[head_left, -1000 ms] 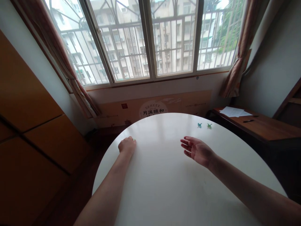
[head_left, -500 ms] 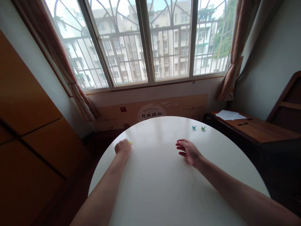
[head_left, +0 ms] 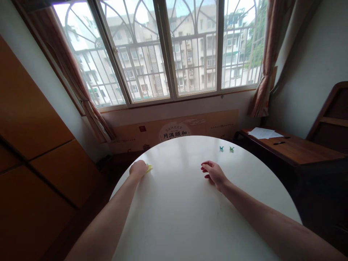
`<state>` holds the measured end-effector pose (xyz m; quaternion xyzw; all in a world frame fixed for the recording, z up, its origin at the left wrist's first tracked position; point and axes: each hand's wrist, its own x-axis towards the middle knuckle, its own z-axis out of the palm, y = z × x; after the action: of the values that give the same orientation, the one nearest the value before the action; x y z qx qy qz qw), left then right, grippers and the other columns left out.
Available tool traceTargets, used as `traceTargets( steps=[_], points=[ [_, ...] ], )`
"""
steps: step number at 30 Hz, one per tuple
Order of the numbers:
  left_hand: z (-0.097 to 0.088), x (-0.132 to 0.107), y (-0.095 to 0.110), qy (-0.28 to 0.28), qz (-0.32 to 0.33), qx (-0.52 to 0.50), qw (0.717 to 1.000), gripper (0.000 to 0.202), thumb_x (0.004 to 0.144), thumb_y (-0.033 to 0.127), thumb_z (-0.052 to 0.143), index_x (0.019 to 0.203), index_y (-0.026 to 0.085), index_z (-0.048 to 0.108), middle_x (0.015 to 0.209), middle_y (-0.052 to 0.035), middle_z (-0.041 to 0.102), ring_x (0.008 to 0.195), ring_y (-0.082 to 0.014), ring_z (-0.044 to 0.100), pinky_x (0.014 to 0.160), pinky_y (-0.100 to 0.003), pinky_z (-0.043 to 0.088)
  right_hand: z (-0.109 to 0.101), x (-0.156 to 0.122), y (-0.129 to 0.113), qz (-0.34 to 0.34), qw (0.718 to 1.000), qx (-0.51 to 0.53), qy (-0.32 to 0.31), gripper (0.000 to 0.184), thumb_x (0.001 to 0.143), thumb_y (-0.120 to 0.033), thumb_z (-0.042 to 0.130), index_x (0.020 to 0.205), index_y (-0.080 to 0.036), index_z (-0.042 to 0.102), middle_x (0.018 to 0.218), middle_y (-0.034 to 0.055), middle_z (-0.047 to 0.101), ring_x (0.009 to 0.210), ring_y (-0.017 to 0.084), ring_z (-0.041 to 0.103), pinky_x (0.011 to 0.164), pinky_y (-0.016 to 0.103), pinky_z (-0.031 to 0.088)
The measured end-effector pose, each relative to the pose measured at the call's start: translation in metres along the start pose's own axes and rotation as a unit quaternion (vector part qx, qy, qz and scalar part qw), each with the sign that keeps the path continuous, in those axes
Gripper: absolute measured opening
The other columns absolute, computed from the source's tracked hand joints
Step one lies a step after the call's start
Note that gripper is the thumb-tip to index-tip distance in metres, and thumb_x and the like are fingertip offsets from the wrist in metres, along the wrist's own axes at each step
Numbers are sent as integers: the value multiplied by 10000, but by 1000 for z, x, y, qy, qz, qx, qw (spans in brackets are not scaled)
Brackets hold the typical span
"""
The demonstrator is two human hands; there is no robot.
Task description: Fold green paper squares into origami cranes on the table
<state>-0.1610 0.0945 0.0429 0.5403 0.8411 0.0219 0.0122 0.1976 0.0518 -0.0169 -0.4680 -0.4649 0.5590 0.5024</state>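
Note:
My left hand [head_left: 138, 169] rests on the round white table [head_left: 185, 210] near its far left edge, fingers closed on a small yellow-green piece [head_left: 149, 168] that sticks out to the right. My right hand [head_left: 213, 171] hovers over the middle of the table, fingers loosely curled and apart, holding nothing. Two tiny folded figures, a blue one [head_left: 221, 148] and a green one [head_left: 231, 149], stand side by side at the far right of the table, beyond my right hand.
A large barred window [head_left: 168, 50] with curtains fills the far wall. A wooden desk [head_left: 293, 148] with white papers [head_left: 263, 133] and a pen [head_left: 279, 143] stands to the right. Wooden cabinets [head_left: 32, 137] line the left. A printed cardboard panel [head_left: 174, 129] leans under the sill.
The view has tilted up and back. My right hand has turned from palm-up to curled and drawn nearer the table's middle. The yellow-green piece now shows beside my left hand.

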Motion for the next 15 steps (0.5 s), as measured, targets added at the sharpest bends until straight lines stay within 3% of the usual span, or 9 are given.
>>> traceTargets(
  steps=[4,9,12,15],
  points=[
    [-9,-11,-2,24,-7,-66,998,323,960,327,619,1246,176,600,1251,-100,618,1062,-242,641,883,-436,559,0,0,1,-9,1000,-13,8,249,985,-321,606,1176,-162,627,1180,85,647,972,209,658,836,401,569],
    [-37,-30,1,62,40,-213,974,294,958,332,615,1196,159,615,1230,-100,621,1060,-245,631,886,-444,549,0,1,0,-54,997,3,49,53,816,-255,705,846,-214,690,901,35,698,836,214,627,675,306,500],
    [-52,-48,15,36,108,-342,933,156,921,319,588,961,173,623,1048,-80,660,1028,-243,644,740,-295,549,3,0,-2,-88,994,18,58,118,736,-262,726,849,-241,698,915,35,710,900,246,615,703,318,475],
    [-51,-73,39,-40,153,-475,866,222,860,409,552,869,187,536,848,-38,638,799,-192,676,513,-212,468,9,-5,-6,-102,994,26,34,153,732,-324,733,853,-237,696,913,47,710,910,255,616,723,335,478]
  ],
)
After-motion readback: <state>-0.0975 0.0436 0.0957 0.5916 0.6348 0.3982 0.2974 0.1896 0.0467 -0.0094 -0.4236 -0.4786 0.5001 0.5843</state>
